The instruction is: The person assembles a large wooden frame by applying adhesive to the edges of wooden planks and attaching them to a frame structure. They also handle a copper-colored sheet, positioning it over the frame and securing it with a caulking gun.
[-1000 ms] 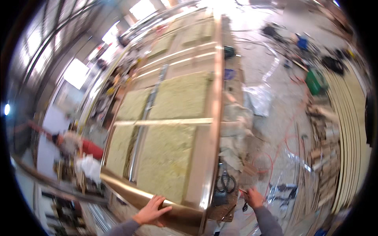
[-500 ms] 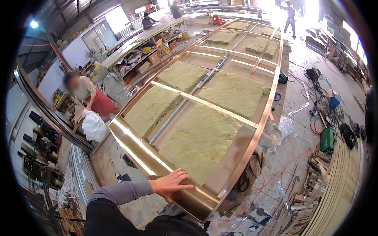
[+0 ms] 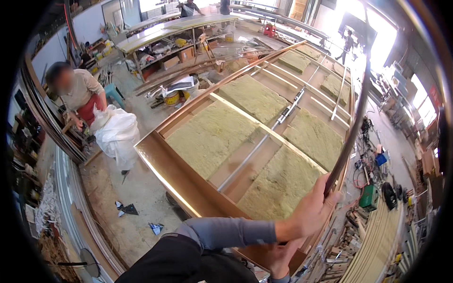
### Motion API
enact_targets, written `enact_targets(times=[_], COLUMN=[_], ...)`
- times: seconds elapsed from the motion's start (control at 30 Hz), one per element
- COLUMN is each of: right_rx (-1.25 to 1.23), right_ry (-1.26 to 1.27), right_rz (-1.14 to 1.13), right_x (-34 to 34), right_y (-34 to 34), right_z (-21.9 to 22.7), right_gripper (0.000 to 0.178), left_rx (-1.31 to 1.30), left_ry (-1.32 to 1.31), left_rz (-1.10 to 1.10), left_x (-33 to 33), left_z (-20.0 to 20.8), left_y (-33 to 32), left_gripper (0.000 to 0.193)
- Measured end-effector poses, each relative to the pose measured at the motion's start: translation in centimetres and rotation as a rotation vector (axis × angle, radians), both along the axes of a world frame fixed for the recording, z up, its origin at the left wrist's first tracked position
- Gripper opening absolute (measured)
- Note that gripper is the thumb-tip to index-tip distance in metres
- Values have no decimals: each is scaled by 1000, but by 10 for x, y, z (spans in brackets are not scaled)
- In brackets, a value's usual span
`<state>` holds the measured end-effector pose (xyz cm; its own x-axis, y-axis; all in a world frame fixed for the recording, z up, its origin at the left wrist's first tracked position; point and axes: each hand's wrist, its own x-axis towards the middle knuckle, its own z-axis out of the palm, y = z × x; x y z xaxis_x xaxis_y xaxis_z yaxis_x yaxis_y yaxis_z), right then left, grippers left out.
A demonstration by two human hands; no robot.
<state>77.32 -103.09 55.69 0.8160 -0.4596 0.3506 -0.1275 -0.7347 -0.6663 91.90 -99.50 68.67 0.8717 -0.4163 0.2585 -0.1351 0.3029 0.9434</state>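
Note:
A long, thin dark strip (image 3: 351, 141) rises from my left hand (image 3: 304, 212) and curves up past the panel's right side. My left fingers close round its lower end. Below, my right hand (image 3: 284, 254) is close under the left wrist, near the panel's front right corner; its fingers are mostly hidden. In front of me lies a large copper-coloured panel frame (image 3: 188, 186), with yellowish mineral wool slabs (image 3: 212, 137) set inside. A pale crossbar (image 3: 269, 127) spans it, and a grey metal rod (image 3: 247, 162) runs lengthwise through the middle.
On the left a person (image 3: 78, 89) stands beside a white plastic sack (image 3: 115, 132). Behind are a long workbench (image 3: 165, 35) and yellow buckets (image 3: 172, 98). A green case (image 3: 369, 197), cables and stacked pale boards (image 3: 377, 240) lie to the right. More people are farther back.
My left hand has left the panel's front edge and moved right, now gripping the dark strip. My right hand has come into view. The view has turned, shifting the panel rightward.

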Motion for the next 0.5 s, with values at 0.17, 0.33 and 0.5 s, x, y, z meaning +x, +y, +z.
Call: enact_targets(times=[0.17, 0.33, 0.5], right_rx=[-543, -1093, -691], right_ry=[-72, 122, 335], right_rz=[-1, -217, 132], right_x=[40, 71, 51], right_y=[8, -32, -81], right_z=[69, 116, 59], right_gripper=[82, 77, 58], left_rx=[404, 843, 995], left_ry=[-488, -732, -828], left_rz=[124, -39, -124], left_x=[90, 128, 207], left_z=[-44, -68, -155], left_y=[128, 232, 329], left_gripper=[41, 54, 53])
